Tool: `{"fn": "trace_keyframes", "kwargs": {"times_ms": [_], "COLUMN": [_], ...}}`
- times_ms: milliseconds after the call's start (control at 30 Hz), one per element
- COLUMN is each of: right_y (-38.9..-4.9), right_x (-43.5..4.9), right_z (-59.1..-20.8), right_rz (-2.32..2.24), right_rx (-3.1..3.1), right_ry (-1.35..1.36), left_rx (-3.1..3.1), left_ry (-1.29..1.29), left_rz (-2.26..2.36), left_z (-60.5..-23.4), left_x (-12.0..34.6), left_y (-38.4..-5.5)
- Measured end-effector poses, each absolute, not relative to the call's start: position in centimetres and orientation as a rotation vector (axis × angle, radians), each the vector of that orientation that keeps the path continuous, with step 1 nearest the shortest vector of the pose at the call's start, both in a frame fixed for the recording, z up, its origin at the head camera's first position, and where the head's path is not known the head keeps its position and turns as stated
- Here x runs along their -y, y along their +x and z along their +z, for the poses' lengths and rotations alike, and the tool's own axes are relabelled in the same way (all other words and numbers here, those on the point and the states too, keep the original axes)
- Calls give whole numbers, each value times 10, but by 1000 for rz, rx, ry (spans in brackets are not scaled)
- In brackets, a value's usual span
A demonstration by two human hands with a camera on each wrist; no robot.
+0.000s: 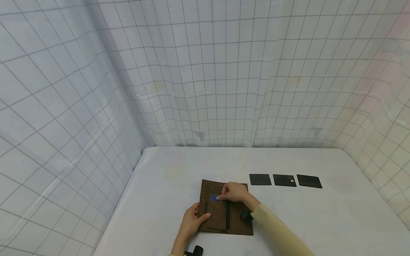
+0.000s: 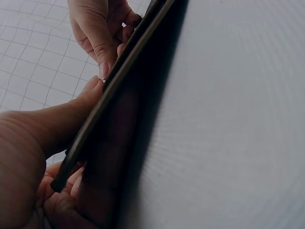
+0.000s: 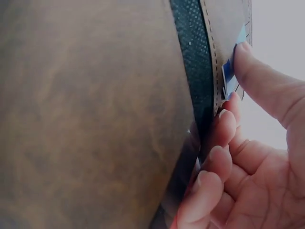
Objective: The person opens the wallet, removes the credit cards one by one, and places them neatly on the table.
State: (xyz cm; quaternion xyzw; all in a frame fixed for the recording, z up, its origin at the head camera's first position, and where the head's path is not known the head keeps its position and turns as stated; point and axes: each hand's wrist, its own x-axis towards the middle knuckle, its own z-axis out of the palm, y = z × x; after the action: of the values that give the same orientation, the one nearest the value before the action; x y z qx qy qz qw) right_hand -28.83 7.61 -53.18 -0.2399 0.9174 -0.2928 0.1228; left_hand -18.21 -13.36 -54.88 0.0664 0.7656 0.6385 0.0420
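You have the open brown wallet (image 1: 237,227) in front of you, a little left of the middle of the white surface (image 1: 160,199), well inside its left edge and well apart from its far edge. Your left hand (image 1: 191,221) grips the wallet's left side near its lower left corner, the thumb on the inner face and the fingers reaching behind (the left wrist view shows the wallet's edge between them). Your right hand (image 1: 236,192) comes in over the wallet's right half and pinches the blue card (image 1: 213,198) between thumb and forefinger, with the other fingers loosely curled beside it. That card is at the upper edge of the wallet's inner panel; how deep it sits there I cannot tell. A dark strap (image 1: 228,215) runs down the panel's right side. To your right, nearer the surface's far edge, three flat black cards lie in a row, just beside one another: the left card (image 1: 260,179), the middle card (image 1: 283,180) (it bears a small pale square), and the right card (image 1: 309,181).
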Motion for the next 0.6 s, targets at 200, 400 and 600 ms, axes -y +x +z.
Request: {"fn": "trace_keyframes", "kwargs": {"times_ms": [200,400,600], "right_y": [-289,-289,-289], "right_x": [-75,-73,-73], "right_z": [-532,-531,-531], "right_rz": [-836,-833,-844], "right_rx": [-2678,-2678,-2653], "right_ry": [-692,-640,-632], "left_rx": [-2330,-2371,-2410], "left_ry": [195,204,198], "left_rz": [1972,1941,1904], "left_z": [-567,-567,-569], "left_x": [136,135,136], "left_y": [-188,-187,-187]}}
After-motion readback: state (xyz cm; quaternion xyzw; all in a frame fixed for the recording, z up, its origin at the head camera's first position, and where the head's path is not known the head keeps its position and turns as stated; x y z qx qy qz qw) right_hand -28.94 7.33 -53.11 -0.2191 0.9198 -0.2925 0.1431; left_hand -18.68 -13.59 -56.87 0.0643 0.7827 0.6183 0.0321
